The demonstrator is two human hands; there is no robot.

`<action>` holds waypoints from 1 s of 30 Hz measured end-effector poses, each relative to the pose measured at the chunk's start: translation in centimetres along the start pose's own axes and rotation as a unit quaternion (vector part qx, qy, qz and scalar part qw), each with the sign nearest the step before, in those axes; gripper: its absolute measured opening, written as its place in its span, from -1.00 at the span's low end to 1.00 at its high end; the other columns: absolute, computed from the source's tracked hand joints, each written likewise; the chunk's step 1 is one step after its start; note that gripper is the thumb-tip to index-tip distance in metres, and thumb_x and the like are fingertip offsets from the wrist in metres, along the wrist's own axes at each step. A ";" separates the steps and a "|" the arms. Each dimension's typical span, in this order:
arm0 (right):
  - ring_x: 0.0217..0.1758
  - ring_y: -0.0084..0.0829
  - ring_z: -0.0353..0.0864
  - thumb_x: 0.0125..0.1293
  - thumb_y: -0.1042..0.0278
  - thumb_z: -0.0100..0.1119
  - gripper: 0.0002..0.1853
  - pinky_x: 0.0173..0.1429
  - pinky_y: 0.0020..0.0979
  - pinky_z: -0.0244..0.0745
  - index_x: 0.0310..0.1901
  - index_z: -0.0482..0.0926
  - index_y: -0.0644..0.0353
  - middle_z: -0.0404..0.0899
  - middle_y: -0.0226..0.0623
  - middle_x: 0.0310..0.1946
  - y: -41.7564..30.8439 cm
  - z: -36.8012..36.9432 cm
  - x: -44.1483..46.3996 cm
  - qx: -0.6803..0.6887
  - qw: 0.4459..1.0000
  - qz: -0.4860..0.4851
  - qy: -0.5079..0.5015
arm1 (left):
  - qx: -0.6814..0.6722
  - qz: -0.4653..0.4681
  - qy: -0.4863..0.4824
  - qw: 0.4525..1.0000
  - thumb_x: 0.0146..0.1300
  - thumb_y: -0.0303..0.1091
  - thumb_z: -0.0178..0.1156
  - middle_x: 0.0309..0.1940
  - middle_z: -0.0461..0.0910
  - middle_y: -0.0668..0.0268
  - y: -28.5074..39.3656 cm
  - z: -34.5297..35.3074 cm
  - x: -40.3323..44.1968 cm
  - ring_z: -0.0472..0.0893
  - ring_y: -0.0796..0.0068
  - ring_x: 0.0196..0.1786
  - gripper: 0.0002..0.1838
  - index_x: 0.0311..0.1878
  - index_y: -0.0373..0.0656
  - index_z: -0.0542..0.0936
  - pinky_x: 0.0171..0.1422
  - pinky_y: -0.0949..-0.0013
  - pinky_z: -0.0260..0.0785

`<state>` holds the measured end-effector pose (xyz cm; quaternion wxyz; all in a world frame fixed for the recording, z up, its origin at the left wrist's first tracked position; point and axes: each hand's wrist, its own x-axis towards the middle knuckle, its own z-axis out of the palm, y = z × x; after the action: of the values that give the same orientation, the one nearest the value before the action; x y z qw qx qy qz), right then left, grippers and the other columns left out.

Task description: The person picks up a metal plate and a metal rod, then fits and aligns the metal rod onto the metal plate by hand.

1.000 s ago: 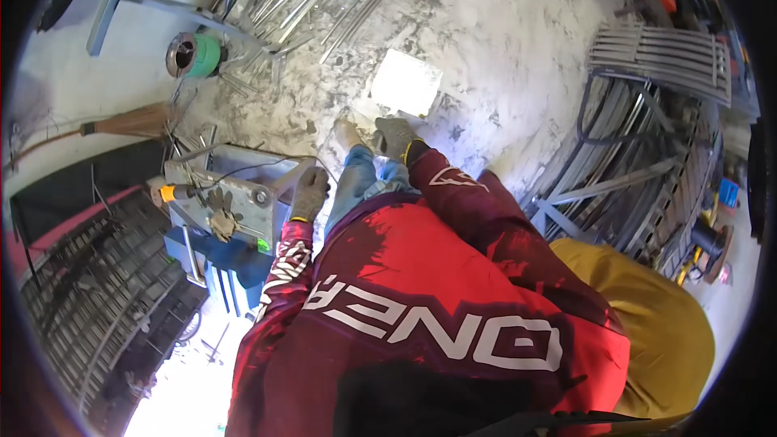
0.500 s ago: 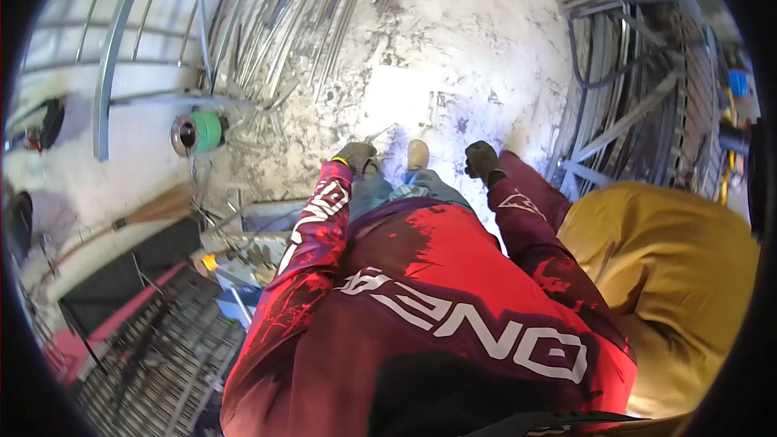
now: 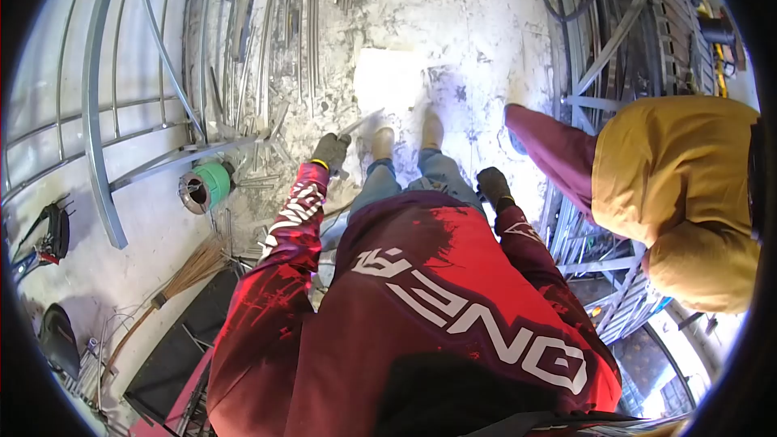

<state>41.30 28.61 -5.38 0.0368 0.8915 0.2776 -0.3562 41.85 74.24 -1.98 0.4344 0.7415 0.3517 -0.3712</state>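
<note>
My left hand [image 3: 332, 154], in a grey work glove with a yellow cuff, hangs left of my feet with its fingers curled. A thin grey strip [image 3: 362, 122] shows just beyond its fingertips; whether the hand grips it is unclear. My right hand [image 3: 493, 186], in a dark glove, is closed beside my right thigh, and nothing shows in it. Ahead of my shoes [image 3: 384, 142] a bright white square patch [image 3: 389, 79] lies on the floor.
Long metal bars [image 3: 312, 32] lie on the floor ahead. A metal frame [image 3: 94, 105], a green spool [image 3: 212, 186] and a broom [image 3: 194, 269] are on the left. A person in mustard-coloured clothing [image 3: 676, 170] is close on the right, beside stacked metalwork [image 3: 611, 40].
My left hand has left the metal box and workbench at the left and is now near my feet. My right hand has drawn back from the floor patch to my right side. The view has turned.
</note>
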 end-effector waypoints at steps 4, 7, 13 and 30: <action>-0.06 -0.23 0.60 0.18 0.30 0.06 -0.81 0.08 -0.22 0.49 -0.29 0.64 0.13 0.61 -0.12 -0.22 -4.9 0.1 -0.9 0.278 0.947 0.155 0.047 | 0.055 0.023 0.011 0.998 0.30 0.12 -0.02 -0.42 0.58 -0.07 -4.6 -1.0 2.6 0.61 0.07 -0.44 -0.40 -0.10 -0.39 0.49 -0.39 0.13 0.48; 0.03 -0.17 0.58 0.15 0.25 0.05 -0.75 0.15 -0.23 0.45 -0.21 0.64 0.13 0.62 -0.05 -0.12 -6.1 1.3 -0.3 0.245 0.955 0.146 0.088 | 0.088 0.054 0.031 0.994 0.23 0.13 0.05 -0.35 0.59 -0.18 -6.6 -0.4 3.8 0.62 -0.07 -0.31 -0.41 -0.19 -0.37 0.55 -0.16 0.12 0.48; -0.23 -0.14 0.67 0.12 0.18 0.08 -0.68 -0.07 -0.26 0.54 -0.19 0.60 0.21 0.64 0.02 -0.28 -7.8 -1.5 -1.4 0.465 0.819 0.337 0.018 | 0.139 0.053 0.074 0.986 0.26 0.04 0.02 -0.28 0.60 -0.22 -8.6 0.7 1.0 0.60 -0.17 -0.09 -0.45 -0.18 -0.42 0.54 -0.04 0.03 0.46; -0.67 -0.45 0.43 0.23 0.39 0.14 -0.79 -0.63 -0.42 0.33 -0.11 0.47 0.19 0.46 -0.31 -0.60 -10.6 -7.0 1.5 0.621 0.727 0.281 0.083 | -0.081 0.007 -0.064 0.995 0.25 -0.13 0.05 -0.49 0.53 0.04 -6.0 -0.9 1.6 0.62 0.16 -0.53 -0.60 -0.19 -0.40 0.46 -0.49 0.14 0.43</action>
<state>40.96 40.07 0.20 -0.4495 0.7788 -0.2666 -0.3470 37.78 77.58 -5.33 0.5170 0.6815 0.3467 -0.3848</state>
